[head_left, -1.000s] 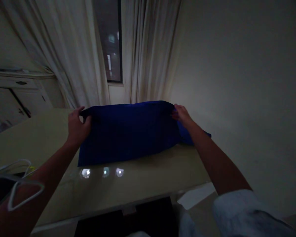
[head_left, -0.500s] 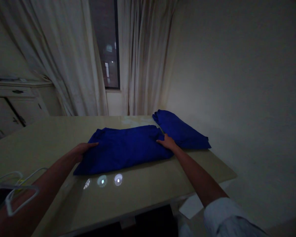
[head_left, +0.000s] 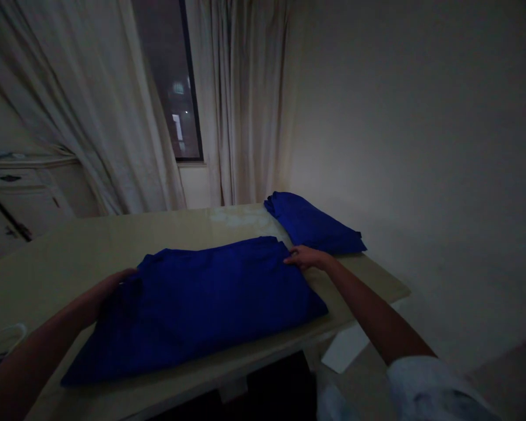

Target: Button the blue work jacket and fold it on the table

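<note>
Blue cloth [head_left: 214, 304] between left hand [head_left: 100, 296] and right hand [head_left: 305, 257], edges in both grips

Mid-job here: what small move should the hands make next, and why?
I'd probably draw the far left corner of the blue cloth outward with the left hand, while the right hand steadies the other end. The cloth looks bunched beside the left hand, its near left corner splays farther left than the far one, and the right hand grips its right edge.
</note>
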The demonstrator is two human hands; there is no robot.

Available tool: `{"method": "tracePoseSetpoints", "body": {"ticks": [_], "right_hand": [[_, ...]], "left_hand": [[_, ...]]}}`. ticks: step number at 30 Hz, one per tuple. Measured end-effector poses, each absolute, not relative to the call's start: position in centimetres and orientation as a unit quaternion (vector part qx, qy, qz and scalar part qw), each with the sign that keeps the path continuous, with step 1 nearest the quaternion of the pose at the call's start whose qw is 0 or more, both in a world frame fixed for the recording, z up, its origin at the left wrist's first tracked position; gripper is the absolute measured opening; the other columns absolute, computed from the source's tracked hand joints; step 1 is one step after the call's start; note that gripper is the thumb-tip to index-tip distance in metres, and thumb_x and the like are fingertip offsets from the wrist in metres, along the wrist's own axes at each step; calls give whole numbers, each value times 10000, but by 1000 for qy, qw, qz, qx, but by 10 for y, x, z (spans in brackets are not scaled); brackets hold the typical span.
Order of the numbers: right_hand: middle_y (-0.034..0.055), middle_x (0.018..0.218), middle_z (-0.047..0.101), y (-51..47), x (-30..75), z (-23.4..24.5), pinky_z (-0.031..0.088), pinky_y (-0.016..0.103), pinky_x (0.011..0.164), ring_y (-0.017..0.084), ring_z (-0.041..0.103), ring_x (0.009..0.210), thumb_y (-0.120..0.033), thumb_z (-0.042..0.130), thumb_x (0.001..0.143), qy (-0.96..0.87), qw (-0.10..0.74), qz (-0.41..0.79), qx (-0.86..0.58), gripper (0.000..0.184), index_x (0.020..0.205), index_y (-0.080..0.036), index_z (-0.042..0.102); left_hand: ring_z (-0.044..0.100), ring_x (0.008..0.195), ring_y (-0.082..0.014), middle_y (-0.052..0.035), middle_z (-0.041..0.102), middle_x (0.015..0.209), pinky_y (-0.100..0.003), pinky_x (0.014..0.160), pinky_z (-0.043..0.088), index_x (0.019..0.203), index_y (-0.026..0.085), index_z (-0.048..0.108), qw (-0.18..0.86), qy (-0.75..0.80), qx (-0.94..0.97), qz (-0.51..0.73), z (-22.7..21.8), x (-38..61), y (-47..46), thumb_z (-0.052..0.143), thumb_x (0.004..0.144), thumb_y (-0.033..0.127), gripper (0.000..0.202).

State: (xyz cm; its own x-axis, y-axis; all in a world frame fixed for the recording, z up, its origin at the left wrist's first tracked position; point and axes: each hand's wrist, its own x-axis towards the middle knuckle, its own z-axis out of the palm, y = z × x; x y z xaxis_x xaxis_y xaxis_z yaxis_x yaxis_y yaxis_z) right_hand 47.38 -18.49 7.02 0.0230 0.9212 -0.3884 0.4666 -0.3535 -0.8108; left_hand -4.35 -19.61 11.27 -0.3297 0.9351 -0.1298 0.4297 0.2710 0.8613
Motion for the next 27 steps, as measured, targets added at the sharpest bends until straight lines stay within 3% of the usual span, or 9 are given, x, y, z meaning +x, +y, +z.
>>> {"method": "tracePoseSetpoints", "body": {"ticks": [4, 7, 11, 14, 18, 19, 23, 25, 27], "right_hand": [[76, 1205, 752, -183, 442, 63, 578, 333, 879, 234, 704, 1071, -335, 918, 750, -473, 373, 477, -640, 934, 1514, -168, 407], [47, 1223, 752, -189, 424, 58, 559, 349, 959, 252, 673, 1158, -244, 925, 704, -479, 378, 477, -632, 896, 1469, -185, 461], [74, 1375, 703, -225, 447, 67, 510, 405, 1098, 301, 641, 1272, -288, 939, 675, -513, 373, 486, -602, 918, 1475, -198, 498], [113, 1545, 580, -261, 510, 101, 408, 493, 1225, 351, 544, 1415, -407, 943, 688, -588, 332, 433, -597, 1026, 1563, -204, 448], [116, 1644, 461, -267, 621, 203, 382, 522, 1244, 378, 494, 1468, -488, 904, 753, -695, 198, 213, -657, 1073, 1650, -261, 361], [133, 1654, 442, -254, 644, 236, 381, 504, 1237, 368, 497, 1467, -476, 892, 773, -707, 168, 153, -670, 1083, 1666, -249, 323], [284, 1682, 310, -149, 684, 361, 310, 544, 1182, 384, 433, 1492, -478, 796, 877, -673, 48, -77, -734, 1010, 1621, -26, 284], [435, 1656, 131, -80, 670, 386, 221, 600, 1161, 417, 320, 1529, -508, 573, 1016, -624, 71, -198, -752, 896, 1498, 184, 271], [514, 1608, -32, -20, 640, 370, 191, 615, 1152, 440, 169, 1566, -508, 468, 1068, -597, 137, -305, -730, 901, 1459, 259, 202]], "left_hand": [[747, 770, -251, -35, 796, 739, -398, 733, 614, 1075, 199, 778, 318, 743, 478, 344, 118, -18, -207, 672, 688, 913, 818], [755, 784, -242, -27, 790, 708, -396, 756, 616, 1059, 190, 770, 404, 749, 419, 316, 127, -12, -190, 566, 806, 892, 773], [758, 777, -216, -16, 793, 716, -392, 826, 622, 1076, 140, 722, 592, 696, 300, 274, 127, -28, -159, 531, 969, 635, 542], [764, 824, -254, 20, 810, 786, -428, 843, 619, 1126, 190, 715, 632, 645, 327, 279, 99, -26, -161, 698, 813, 608, 522], [740, 1006, -352, 8, 823, 914, -448, 902, 598, 1003, 286, 776, 669, 513, 473, 256, 52, 39, -198, 962, 392, 553, 691], [724, 1050, -352, -18, 818, 955, -451, 928, 585, 1023, 280, 781, 683, 461, 502, 262, 46, 66, -208, 959, 449, 552, 660], [699, 954, -269, -83, 775, 1027, -380, 828, 570, 1099, 227, 758, 749, 310, 527, 255, 55, 188, -225, 894, 682, 494, 514], [695, 960, -245, -114, 753, 1073, -349, 832, 556, 1165, 193, 720, 765, 272, 504, 296, 60, 244, -221, 859, 744, 508, 544], [711, 1024, -258, -143, 726, 1174, -367, 868, 561, 1374, 203, 606, 791, 249, 467, 306, 50, 286, -219, 824, 773, 551, 728]]}}
